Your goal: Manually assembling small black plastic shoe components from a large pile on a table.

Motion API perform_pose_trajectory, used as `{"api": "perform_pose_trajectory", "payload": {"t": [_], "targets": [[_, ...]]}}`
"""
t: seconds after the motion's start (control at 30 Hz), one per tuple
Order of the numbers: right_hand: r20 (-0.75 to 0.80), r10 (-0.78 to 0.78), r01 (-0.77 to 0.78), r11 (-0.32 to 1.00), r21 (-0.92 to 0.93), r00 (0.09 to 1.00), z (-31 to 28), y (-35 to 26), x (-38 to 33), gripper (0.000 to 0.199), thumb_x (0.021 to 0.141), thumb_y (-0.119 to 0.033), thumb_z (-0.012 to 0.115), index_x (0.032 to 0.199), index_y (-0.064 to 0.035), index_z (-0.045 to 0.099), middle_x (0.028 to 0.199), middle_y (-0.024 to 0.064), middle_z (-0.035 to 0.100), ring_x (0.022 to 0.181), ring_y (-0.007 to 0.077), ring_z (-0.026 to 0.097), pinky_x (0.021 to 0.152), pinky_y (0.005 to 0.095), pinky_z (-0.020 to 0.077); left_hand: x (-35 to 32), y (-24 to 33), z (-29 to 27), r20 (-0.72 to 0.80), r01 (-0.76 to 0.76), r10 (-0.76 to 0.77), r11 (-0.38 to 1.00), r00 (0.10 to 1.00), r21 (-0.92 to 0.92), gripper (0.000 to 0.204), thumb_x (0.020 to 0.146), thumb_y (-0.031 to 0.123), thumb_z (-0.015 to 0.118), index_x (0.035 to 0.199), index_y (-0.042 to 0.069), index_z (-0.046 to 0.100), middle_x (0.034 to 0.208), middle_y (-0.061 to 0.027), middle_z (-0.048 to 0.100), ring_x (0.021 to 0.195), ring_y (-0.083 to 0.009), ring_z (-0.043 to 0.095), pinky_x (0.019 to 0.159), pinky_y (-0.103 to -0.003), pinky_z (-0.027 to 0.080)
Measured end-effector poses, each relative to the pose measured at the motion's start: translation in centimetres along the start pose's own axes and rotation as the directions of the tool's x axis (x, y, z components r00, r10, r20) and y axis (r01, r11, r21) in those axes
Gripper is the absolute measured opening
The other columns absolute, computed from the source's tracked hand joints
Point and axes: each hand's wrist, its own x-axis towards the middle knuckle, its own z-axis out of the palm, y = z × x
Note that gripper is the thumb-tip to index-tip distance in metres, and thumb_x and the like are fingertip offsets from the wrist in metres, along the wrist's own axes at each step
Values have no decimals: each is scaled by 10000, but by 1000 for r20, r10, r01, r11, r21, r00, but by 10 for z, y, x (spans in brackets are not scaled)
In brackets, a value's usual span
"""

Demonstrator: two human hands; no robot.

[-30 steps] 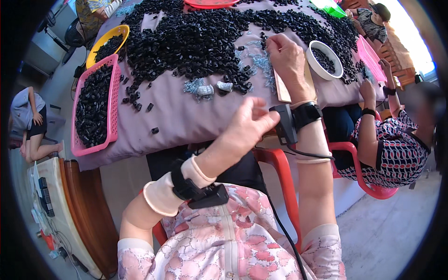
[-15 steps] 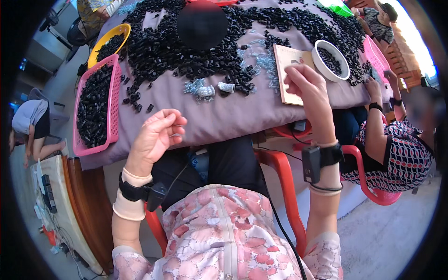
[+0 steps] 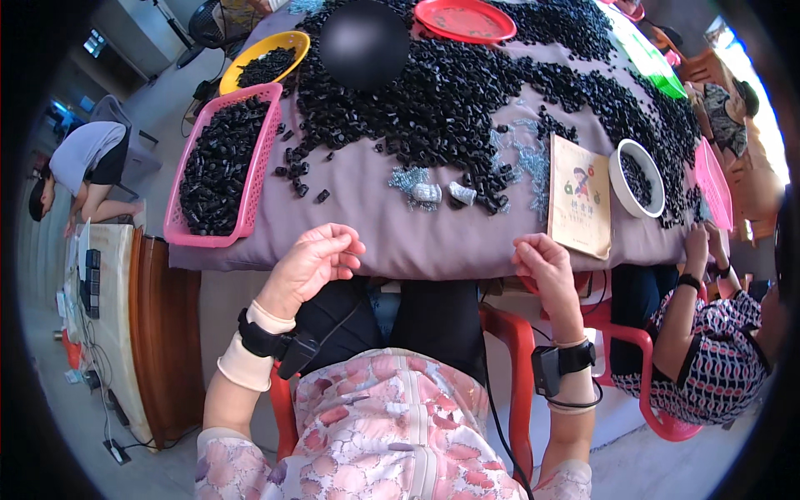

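My left hand (image 3: 312, 265) is raised at the near table edge, its thumb and forefinger pinched and the other fingers loosely curled. Level with it, my right hand (image 3: 548, 273) is closed in a pinch, just in front of a worn tan booklet (image 3: 577, 223). Anything between either set of fingertips is too small to make out. Beyond the hands, between them, lie two small whitish ribbed tubes (image 3: 461, 194) beside a cluster of tiny clear bluish pieces (image 3: 407, 178). A wide heap of small black parts (image 3: 400, 112) spreads behind these.
At the left stand a pink basket (image 3: 272, 125) and a yellow tray (image 3: 305, 43), both holding black parts. A white bowl (image 3: 658, 196) is beside the booklet. Farther back lie a red tray (image 3: 467, 18) and a green tray (image 3: 658, 71). A co-worker (image 3: 708, 350) sits at the right.
My right hand has come down and back from over the booklet to the table's near edge. The left hand stays pinched at the edge. The head view has shifted.
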Motion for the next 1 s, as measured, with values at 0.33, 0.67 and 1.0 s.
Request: {"api": "perform_pose_trajectory", "payload": {"t": [0.33,0.67,1.0], "targets": [[243,-530,543,535,-647,812,59,-33,57,257,711,101,507,901,-48,594,915,106,555,846,330,568,701,387,475,72,9,62,144,-436,497,543,856,718,59,829,40,621,881,31,595,775,8,573,634,-51,553,548,-202,431],[422,-384,562,413,-717,821,50,-42,103,251,660,21,597,901,-43,615,908,97,549,754,267,563,623,353,468,100,5,88,270,-428,382,426,884,797,187,754,47,660,908,58,555,885,-96,522,748,-305,595,623,-377,486],[255,-329,410,598,-688,909,86,-82,96,173,715,18,608,877,-36,587,856,103,588,719,279,595,631,353,484,96,34,101,205,-407,365,654,908,637,193,779,82,685,915,54,550,854,-79,566,756,-265,611,660,-348,493]]}}
